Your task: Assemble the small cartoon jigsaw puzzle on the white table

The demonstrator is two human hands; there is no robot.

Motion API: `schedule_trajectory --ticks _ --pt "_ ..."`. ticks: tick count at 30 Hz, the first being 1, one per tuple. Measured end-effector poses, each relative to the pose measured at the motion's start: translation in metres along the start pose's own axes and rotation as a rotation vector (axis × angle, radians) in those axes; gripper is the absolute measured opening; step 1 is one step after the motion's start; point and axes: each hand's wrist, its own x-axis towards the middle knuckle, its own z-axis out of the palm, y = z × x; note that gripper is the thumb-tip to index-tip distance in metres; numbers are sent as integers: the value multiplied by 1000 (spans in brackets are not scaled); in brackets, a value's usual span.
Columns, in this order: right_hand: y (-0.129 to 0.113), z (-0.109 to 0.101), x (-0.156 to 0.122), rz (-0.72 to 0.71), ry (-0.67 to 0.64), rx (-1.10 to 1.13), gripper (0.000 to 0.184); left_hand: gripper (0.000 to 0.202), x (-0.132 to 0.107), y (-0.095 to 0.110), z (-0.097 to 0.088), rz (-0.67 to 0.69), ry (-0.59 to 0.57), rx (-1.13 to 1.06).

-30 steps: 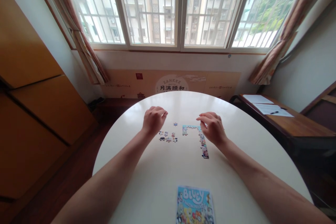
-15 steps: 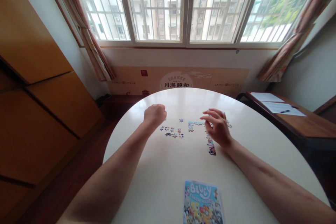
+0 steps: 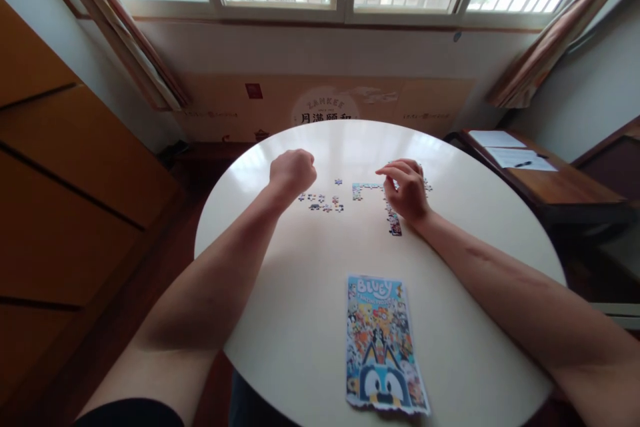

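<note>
One picture sheet [image 3: 380, 340], near tabletop [image 3: 295, 320] edge, now shows whole, easing comparison with pieces [image 3: 395, 223].
Left hand [image 3: 294, 170] curled, contents unseen; right hand [image 3: 406, 190], fingers apart.

Black sleeve [image 3: 131, 413] — bare forearms [image 3: 235, 253], bare hands [image 3: 293, 170].

My joined puzzle section [image 3: 395, 221] lies flat on the bench [image 3: 310, 280], a colourful strip with a short leg at its left end and a longer one running toward me, partly hidden by my right hand [image 3: 406, 192]; loose pieces [image 3: 327, 207] lie scattered to its left.
</note>
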Motion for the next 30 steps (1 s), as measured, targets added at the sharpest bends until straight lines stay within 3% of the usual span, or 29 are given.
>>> schedule_trajectory --ticks 12,17,21,30 --pt "2 1 1 50 22 31 32 15 -2 1 -1 -15 -58 -14" --pt "5 -14 3 58 166 34 34 16 0 0 3 -81 -164 -21" --pt "11 -31 5 43 212 33 36 18 2 -4 5 -119 -167 -24" --pt "-7 -45 11 -103 62 72 40 34 4 -10 -2 -151 -169 -39"
